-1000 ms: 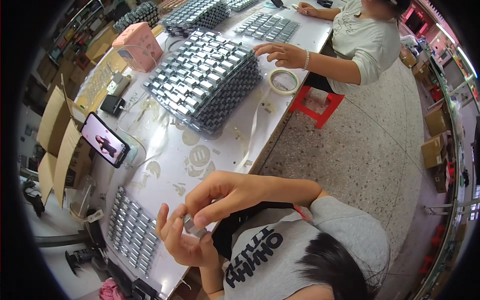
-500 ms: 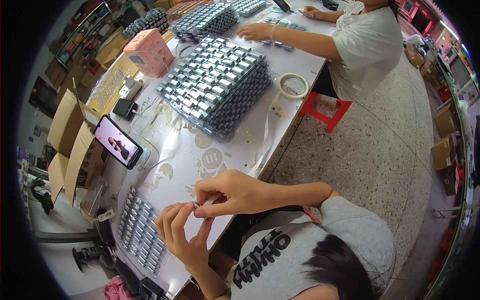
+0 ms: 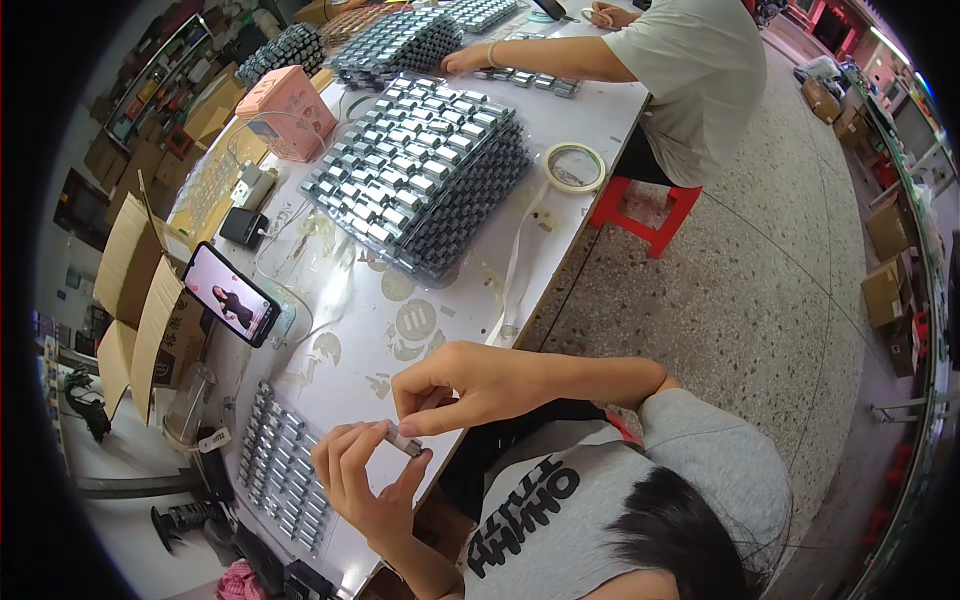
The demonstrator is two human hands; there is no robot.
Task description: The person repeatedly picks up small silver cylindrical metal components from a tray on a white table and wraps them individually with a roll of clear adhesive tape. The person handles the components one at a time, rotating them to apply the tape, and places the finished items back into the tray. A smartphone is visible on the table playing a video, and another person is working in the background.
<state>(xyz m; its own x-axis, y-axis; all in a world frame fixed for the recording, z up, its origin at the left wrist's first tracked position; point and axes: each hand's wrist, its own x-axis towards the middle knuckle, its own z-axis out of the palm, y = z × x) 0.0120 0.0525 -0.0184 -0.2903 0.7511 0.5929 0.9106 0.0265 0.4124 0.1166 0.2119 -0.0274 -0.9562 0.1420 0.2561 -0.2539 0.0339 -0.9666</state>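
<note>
A small silvery metal block [image 3: 406, 441] is held over the near table edge. My left hand [image 3: 365, 480] grips it between fingertips and thumb, the thumb at its lower end. From the right, my right hand [image 3: 465, 392] has bent fingers and thumb pinched at the block's upper side; just what they grip there is partly hidden. Beside my left hand lies a clear tray [image 3: 285, 468] with rows of similar metal blocks. Further up the table stands a tall stack of such filled trays [image 3: 425, 170].
A tape roll [image 3: 574, 167] sits at the table's right edge, a pale strip [image 3: 515, 265] near it. A phone [image 3: 231, 294] leans by an open carton [image 3: 150, 300]. A pink box [image 3: 287, 113] stands behind. A co-worker [image 3: 690, 80] reaches toward far trays; a red stool [image 3: 645, 215] is below.
The metal block has come into view between my hands, mostly covered before. My right fingers have shifted slightly. The pale strip by my right hand no longer shows. The co-worker's arm has moved left.
</note>
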